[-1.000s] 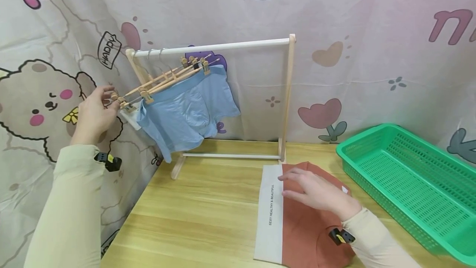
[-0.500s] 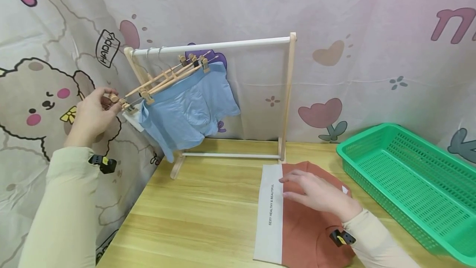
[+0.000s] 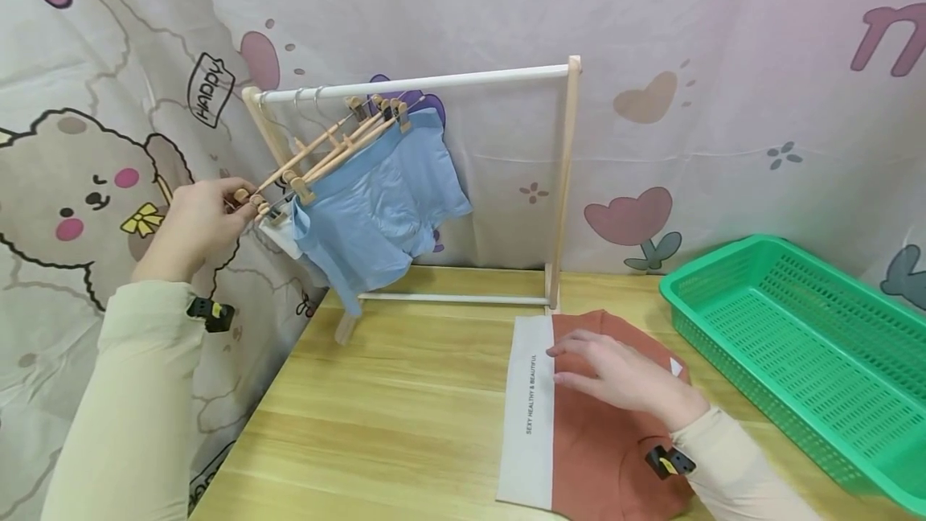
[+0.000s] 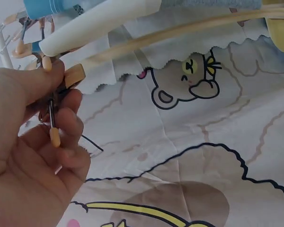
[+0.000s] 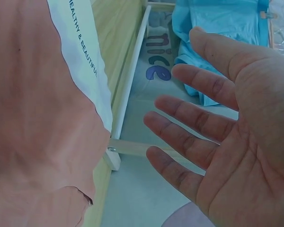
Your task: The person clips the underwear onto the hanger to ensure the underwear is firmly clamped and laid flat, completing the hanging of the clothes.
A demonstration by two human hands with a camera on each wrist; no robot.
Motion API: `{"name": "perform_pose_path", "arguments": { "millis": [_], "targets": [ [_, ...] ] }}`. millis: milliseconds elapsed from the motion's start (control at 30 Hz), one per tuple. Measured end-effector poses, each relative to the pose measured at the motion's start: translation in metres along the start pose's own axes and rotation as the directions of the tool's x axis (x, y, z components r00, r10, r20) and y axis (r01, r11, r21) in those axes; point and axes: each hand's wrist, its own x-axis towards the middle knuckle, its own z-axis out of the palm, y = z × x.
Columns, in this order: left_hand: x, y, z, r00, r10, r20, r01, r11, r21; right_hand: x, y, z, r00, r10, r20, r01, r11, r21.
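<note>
Light blue boxer briefs (image 3: 376, 207) hang by their waistband from clips on a wooden hanger (image 3: 347, 153), near the left end of a small rack (image 3: 463, 81). More hangers sit close behind it, with white cloth (image 3: 282, 238) partly hidden at their left. My left hand (image 3: 198, 223) pinches a wooden clip (image 4: 75, 75) at the left end of a hanger bar; the left wrist view shows thumb and fingers around it. Rust-red underwear (image 3: 593, 432) with a pale lettered waistband (image 3: 526, 416) lies flat on the table. Over it hovers my right hand (image 3: 622, 372), fingers loosely extended, holding nothing.
A green perforated basket (image 3: 796, 368) stands on the right of the wooden table (image 3: 376, 424). The rack's upright (image 3: 564, 183) and lower crossbar (image 3: 456, 298) stand behind the underwear. A printed cloth backdrop (image 3: 723, 143) runs close behind and along the left.
My left hand has shifted a little to the right, and the hangers' left ends and the blue boxer briefs swung right with it. The right hand has stayed over the rust-red underwear.
</note>
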Motion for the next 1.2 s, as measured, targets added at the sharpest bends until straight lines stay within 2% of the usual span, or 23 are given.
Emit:
{"name": "perform_pose_path", "arguments": {
  "millis": [233, 367, 533, 700, 867, 967, 1200],
  "targets": [
    [-0.001, 0.005, -0.003, 0.996, -0.048, -0.069, 0.046, 0.999, -0.027, -0.001, 0.001, 0.002, 1.0, 0.021, 0.016, -0.021, 1.0, 0.006],
    [0.002, 0.007, -0.003, 0.988, -0.025, -0.152, 0.021, 0.999, -0.031, -0.001, 0.0, 0.002, 1.0, 0.022, 0.015, -0.022, 1.0, 0.001],
    [0.004, 0.009, -0.003, 0.978, -0.02, -0.21, 0.012, 0.999, -0.04, 0.0, 0.0, 0.002, 1.0, 0.02, 0.017, -0.02, 1.0, -0.002],
    [0.005, 0.012, -0.006, 0.98, -0.008, -0.201, 0.001, 0.999, -0.037, 0.001, 0.001, 0.001, 1.0, 0.009, 0.006, -0.009, 1.0, 0.002],
    [0.008, 0.019, -0.007, 0.984, -0.028, -0.174, 0.019, 0.998, -0.056, 0.001, 0.001, -0.003, 1.0, 0.012, 0.0, -0.012, 1.0, 0.002],
    [0.008, 0.022, -0.004, 0.974, -0.023, -0.223, 0.007, 0.998, -0.068, 0.002, 0.001, -0.005, 1.0, 0.006, -0.004, -0.006, 1.0, 0.007],
    [0.009, 0.023, 0.002, 0.935, -0.05, -0.352, 0.016, 0.995, -0.099, 0.005, 0.005, -0.008, 0.999, -0.02, -0.028, 0.02, 1.0, 0.006]
  ]
}}
